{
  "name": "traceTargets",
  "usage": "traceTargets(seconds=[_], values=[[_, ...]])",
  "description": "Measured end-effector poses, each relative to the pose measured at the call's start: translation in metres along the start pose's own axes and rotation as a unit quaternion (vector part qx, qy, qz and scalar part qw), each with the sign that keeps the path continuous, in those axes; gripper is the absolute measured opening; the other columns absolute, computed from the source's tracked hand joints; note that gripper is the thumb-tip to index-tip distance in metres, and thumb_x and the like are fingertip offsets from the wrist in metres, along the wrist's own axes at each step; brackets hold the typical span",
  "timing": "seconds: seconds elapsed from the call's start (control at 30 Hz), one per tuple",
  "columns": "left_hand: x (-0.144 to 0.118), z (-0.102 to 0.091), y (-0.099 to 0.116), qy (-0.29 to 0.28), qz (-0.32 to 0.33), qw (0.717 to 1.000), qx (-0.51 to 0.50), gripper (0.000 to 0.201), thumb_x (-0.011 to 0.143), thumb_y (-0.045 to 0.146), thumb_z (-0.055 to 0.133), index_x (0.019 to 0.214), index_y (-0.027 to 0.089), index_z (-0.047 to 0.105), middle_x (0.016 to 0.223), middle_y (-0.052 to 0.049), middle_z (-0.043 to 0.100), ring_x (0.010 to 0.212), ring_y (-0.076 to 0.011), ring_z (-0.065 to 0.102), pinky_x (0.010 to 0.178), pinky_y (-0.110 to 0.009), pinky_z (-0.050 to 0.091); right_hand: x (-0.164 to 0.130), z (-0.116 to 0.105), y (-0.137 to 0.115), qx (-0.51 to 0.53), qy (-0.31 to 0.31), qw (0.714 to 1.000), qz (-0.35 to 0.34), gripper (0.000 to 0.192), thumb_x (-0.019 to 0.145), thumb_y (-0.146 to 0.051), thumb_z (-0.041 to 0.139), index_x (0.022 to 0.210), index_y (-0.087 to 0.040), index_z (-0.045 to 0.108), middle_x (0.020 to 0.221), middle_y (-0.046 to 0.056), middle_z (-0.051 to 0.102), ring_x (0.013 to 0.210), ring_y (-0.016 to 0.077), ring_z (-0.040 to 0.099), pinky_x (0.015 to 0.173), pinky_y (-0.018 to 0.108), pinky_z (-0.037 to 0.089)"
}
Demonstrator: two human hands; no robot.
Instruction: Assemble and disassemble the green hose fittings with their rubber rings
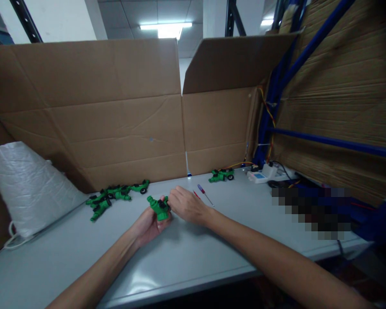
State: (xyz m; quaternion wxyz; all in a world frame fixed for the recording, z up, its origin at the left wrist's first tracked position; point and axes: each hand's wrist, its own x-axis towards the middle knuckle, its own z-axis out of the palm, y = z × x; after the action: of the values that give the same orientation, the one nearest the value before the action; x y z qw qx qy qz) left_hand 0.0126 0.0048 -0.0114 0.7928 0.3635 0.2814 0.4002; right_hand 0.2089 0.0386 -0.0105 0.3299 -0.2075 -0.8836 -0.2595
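Above the middle of the table, my left hand (149,225) is closed around a green toy vehicle (160,208) with black parts. My right hand (187,204) has its fingers curled together against the toy's right side; what they pinch there is hidden behind the knuckles. Just behind the right hand lie a screwdriver (205,194) with a purple handle and a thin red tool (196,195), partly covered by that hand.
Several similar green toys (116,193) lie in a pile at the left back. Another green toy with black wheels (221,175) sits near the cardboard wall (131,128). A white wrapped bag (32,189) stands left. A power strip (260,175) and blue frame (266,124) are at the right.
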Motion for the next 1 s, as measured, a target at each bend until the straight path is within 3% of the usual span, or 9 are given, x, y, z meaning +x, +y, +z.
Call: traceTargets(seconds=[0.13,0.27,0.33,0.43,0.53,0.67,0.77,0.9,1.0], values=[[0.001,0.002,0.002,0.036,0.053,0.997,0.030,0.029,0.094,0.040,0.076,0.091,0.015,0.061,0.080,-0.001,0.063,0.061,-0.0097,0.052,0.051,-0.020,0.042,0.002,-0.004,-0.005,0.046,-0.015,0.997,0.052,0.029,0.111,-0.018,0.035,0.091,-0.018,0.056,0.087,0.008,0.059,0.085,0.0250,0.049,0.077,0.038,0.040],[0.001,0.006,0.004,0.061,0.121,0.987,0.088,0.033,0.089,0.042,0.082,0.094,0.017,0.061,0.085,0.000,0.062,0.070,-0.0107,0.056,0.061,-0.020,0.046,0.002,-0.005,-0.012,0.165,-0.031,0.973,0.161,0.028,0.111,-0.022,0.034,0.091,-0.021,0.053,0.087,0.006,0.059,0.083,0.0221,0.049,0.079,0.035,0.040],[0.001,0.008,0.005,0.063,0.151,0.978,0.130,0.038,0.086,0.046,0.084,0.089,0.019,0.058,0.080,0.003,0.058,0.066,-0.0094,0.052,0.058,-0.019,0.042,0.002,-0.004,-0.014,0.251,-0.035,0.937,0.241,0.027,0.111,-0.026,0.036,0.089,-0.022,0.050,0.082,0.001,0.056,0.076,0.0186,0.048,0.074,0.032,0.038],[0.002,0.007,0.007,0.067,0.191,0.958,0.202,0.045,0.084,0.052,0.084,0.082,0.019,0.052,0.070,0.006,0.051,0.059,-0.0086,0.046,0.055,-0.019,0.038,0.000,0.001,-0.015,0.396,-0.035,0.856,0.331,0.030,0.110,-0.033,0.037,0.083,-0.023,0.047,0.074,-0.003,0.050,0.069,0.0154,0.045,0.067,0.027,0.036],[0.002,0.005,0.005,0.075,0.216,0.940,0.252,0.046,0.085,0.056,0.081,0.082,0.020,0.052,0.068,0.006,0.050,0.059,-0.0092,0.045,0.055,-0.020,0.036,-0.001,0.006,-0.014,0.505,-0.027,0.786,0.355,0.037,0.108,-0.041,0.039,0.077,-0.022,0.047,0.072,-0.003,0.050,0.071,0.0150,0.047,0.067,0.026,0.038],[0.003,0.004,0.002,0.083,0.210,0.942,0.249,0.046,0.086,0.056,0.079,0.083,0.020,0.052,0.069,0.006,0.051,0.057,-0.0088,0.043,0.054,-0.020,0.034,-0.002,0.012,-0.014,0.569,-0.042,0.726,0.385,0.040,0.106,-0.047,0.042,0.076,-0.021,0.050,0.065,-0.005,0.044,0.062,0.0140,0.040,0.061,0.026,0.035],[0.004,0.006,0.001,0.095,0.200,0.948,0.228,0.047,0.085,0.057,0.080,0.083,0.019,0.053,0.070,0.005,0.052,0.058,-0.0083,0.043,0.054,-0.019,0.034,-0.002,0.012,-0.015,0.561,-0.024,0.729,0.391,0.038,0.106,-0.043,0.042,0.076,-0.021,0.050,0.066,-0.004,0.045,0.063,0.0144,0.041,0.062,0.027,0.035],[0.007,0.009,0.000,0.100,0.177,0.960,0.192,0.048,0.082,0.058,0.083,0.085,0.017,0.058,0.073,0.005,0.053,0.060,-0.0086,0.046,0.054,-0.019,0.035,-0.003,0.010,-0.014,0.473,0.007,0.790,0.390,0.033,0.104,-0.037,0.044,0.074,-0.022,0.047,0.069,-0.004,0.047,0.068,0.0149,0.044,0.064,0.026,0.033],[0.007,0.006,0.000,0.081,0.137,0.970,0.181,0.048,0.083,0.059,0.082,0.091,0.015,0.065,0.076,0.001,0.059,0.062,-0.0101,0.050,0.053,-0.020,0.039,-0.004,0.010,-0.012,0.424,0.000,0.813,0.399,0.033,0.102,-0.033,0.047,0.071,-0.022,0.046,0.066,-0.004,0.046,0.065,0.0144,0.044,0.062,0.026,0.029]])
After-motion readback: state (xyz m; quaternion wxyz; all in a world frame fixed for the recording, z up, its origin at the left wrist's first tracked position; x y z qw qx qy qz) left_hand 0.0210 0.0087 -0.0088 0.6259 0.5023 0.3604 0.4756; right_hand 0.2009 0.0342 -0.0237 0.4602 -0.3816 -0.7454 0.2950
